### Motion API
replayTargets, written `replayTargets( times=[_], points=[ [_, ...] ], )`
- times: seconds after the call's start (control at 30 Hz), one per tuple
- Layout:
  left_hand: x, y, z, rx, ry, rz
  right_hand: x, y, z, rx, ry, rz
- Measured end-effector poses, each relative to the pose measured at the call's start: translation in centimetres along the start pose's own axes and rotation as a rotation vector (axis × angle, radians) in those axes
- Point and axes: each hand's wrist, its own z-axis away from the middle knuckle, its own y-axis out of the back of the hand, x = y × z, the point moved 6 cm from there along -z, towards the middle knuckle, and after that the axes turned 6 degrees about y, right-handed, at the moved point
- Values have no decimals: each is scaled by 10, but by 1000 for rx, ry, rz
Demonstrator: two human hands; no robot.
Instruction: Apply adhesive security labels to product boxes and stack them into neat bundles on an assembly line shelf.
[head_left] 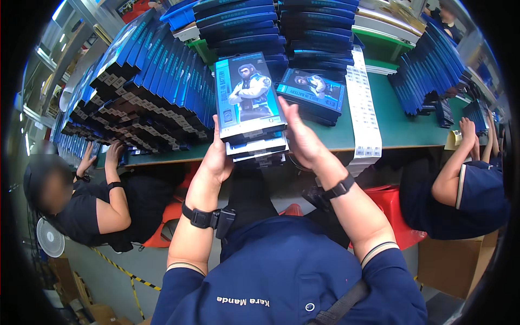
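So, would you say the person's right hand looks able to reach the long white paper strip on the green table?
Probably yes: the white strip's near end lies by the table's edge, just right of the right hand, though that hand would first leave the stacked blue rectangular boxes.

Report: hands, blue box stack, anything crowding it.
Left hand at left side, right hand open at right. Blue box stack between them, picture side up. Close by: shorter box pile right, tall box stacks behind.

packing workshop with stacked boxes (238,27)
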Motion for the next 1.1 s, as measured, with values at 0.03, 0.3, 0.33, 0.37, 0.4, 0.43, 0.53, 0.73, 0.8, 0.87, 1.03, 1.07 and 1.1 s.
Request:
replayTargets(
  times=[0.03, 0.3, 0.33, 0.37, 0.4, 0.43, 0.53, 0.73, 0.8, 0.87, 1.03, 1.07, 1.1],
  points=[
    [-1, -3, -4, 1, 7, -27, 10, -1, -11, 21, 84, 5],
    [1, 13, -17, -14, 12, 6, -8, -9, -8, 115, 208, 32],
    [0, 20, -16, -34, 28, 17, -14, -11, -2, 109, 122, 0],
    [1, 20, -16, -35, 35, 22, -21, -14, 1, 116, 116, 2],
    [6, 17, -16, -66, -5, 28, -28, -17, 2, 104, 147, -1],
    [11, 14, -15, -96, -45, 34, -31, -18, 1, 93, 176, -4],
    [18, 2, -17, -138, -15, 20, -28, -25, -14, -30, 253, 41],
    [-17, 46, -43, -170, 1, 40, 6, 4, -33, -60, 228, -31],
    [-37, 44, -43, -192, 25, 122, 30, 0, -25, -109, 97, -218],
    [-41, 37, -31, -147, -17, 61, 30, -15, -14, -54, 136, -148],
    [-51, 17, -17, -125, -40, 179, 39, -10, 1, 6, 73, -197],
    [-56, 14, -14, -120, -24, 200, 36, -12, 9, 39, 43, -237],
    [-66, 20, -8, -140, -97, 115, 38, -12, 17, 36, 54, -236]
  ],
)
